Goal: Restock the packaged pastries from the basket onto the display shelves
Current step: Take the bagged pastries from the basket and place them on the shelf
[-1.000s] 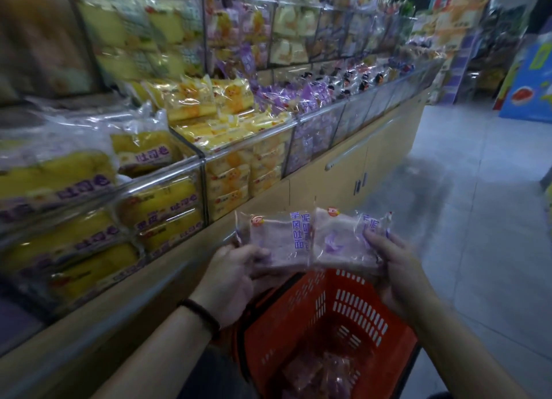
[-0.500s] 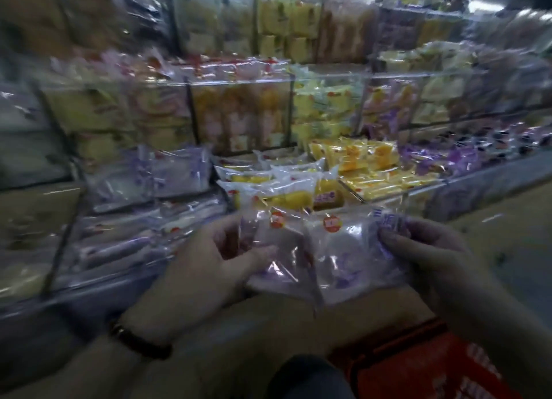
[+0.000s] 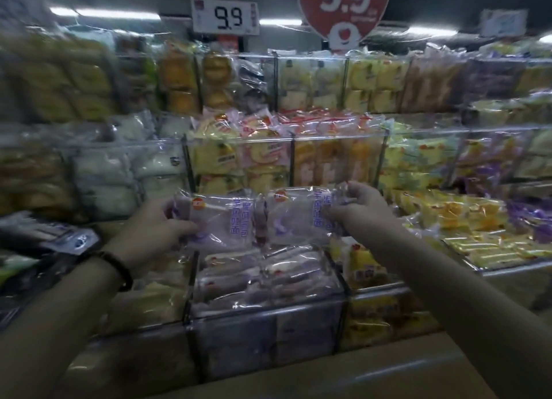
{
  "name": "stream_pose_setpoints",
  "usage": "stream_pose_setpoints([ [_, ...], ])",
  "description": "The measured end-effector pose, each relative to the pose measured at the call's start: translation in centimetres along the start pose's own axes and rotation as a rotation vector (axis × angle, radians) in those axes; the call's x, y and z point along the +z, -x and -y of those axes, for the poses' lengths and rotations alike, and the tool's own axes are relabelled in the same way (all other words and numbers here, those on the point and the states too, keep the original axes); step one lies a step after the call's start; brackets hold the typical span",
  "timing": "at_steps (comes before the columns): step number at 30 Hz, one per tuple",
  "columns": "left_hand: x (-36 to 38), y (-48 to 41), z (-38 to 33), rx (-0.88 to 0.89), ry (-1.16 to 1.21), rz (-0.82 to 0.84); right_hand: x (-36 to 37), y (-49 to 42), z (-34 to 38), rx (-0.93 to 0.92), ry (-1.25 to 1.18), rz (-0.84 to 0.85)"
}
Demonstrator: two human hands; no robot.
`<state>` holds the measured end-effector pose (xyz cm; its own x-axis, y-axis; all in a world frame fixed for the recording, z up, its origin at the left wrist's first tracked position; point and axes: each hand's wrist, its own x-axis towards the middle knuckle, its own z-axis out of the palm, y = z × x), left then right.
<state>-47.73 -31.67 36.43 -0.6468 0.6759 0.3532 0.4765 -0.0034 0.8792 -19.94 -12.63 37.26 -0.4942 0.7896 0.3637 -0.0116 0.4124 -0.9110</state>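
Note:
Two clear-wrapped purple pastry packs are held side by side above a clear bin. My left hand [image 3: 155, 226] grips the left pack [image 3: 222, 216] by its left edge. My right hand [image 3: 360, 206] grips the right pack [image 3: 294, 216] by its right end. Both packs carry purple lettering and a red-orange round logo. Directly below them, the clear acrylic bin [image 3: 265, 315] on the lowest shelf holds several packs of the same purple kind [image 3: 268, 274]. The basket is out of view.
Yellow pastry packs [image 3: 466, 219] fill the bins to the right, pale packs [image 3: 113, 174] the bins to the left. Higher tiers behind hold more packaged cakes. Price signs reading 9.9 [image 3: 225, 17] hang above. A wooden counter ledge [image 3: 358, 371] runs along the front.
The view has swung from the aisle and red basket to face the shelves. Both hands have carried the two purple packs up and forward over the purple bin.

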Motion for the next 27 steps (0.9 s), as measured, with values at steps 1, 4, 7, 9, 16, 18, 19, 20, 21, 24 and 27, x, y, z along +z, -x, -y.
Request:
stream_pose_setpoints([
  [1,-0.3,-0.9,0.8,-0.013,-0.032,-0.024,1.1,-0.9,0.2,0.005,0.033,0.003],
  [4,0.1,-2.8,2.5,-0.001,-0.135,-0.115,4.1,-2.9,0.7,-0.012,0.199,-0.028],
  [7,0.2,-4.2,3.8,0.031,-0.227,-0.199,6.2,-4.3,1.0,-0.025,0.259,-0.052],
  [9,0.1,-4.8,4.5,0.043,-0.243,-0.182,6.9,-4.9,0.8,-0.009,0.335,-0.064],
  [16,0.4,-5.9,5.3,0.057,-0.395,-0.166,7.8,-5.2,-0.1,0.089,0.928,-0.091],
  [18,0.5,-5.9,4.9,0.059,-0.407,-0.155,8.1,-5.3,0.1,0.049,0.991,-0.088],
  [19,0.4,-5.8,4.6,0.060,-0.425,-0.156,8.1,-5.4,0.2,0.028,0.984,-0.075],
  [20,0.4,-5.7,4.5,0.061,-0.445,-0.151,8.1,-5.4,0.3,0.003,0.955,-0.050],
  [21,0.4,-5.5,4.3,0.058,-0.458,-0.141,7.9,-5.3,0.4,-0.028,0.915,-0.012],
  [24,0.6,-4.9,3.7,0.064,-0.471,-0.123,7.7,-4.6,0.6,-0.131,0.935,0.131],
  [27,1.2,-4.3,3.0,0.108,-0.502,-0.172,7.9,-4.4,0.4,-0.219,1.050,0.098],
])
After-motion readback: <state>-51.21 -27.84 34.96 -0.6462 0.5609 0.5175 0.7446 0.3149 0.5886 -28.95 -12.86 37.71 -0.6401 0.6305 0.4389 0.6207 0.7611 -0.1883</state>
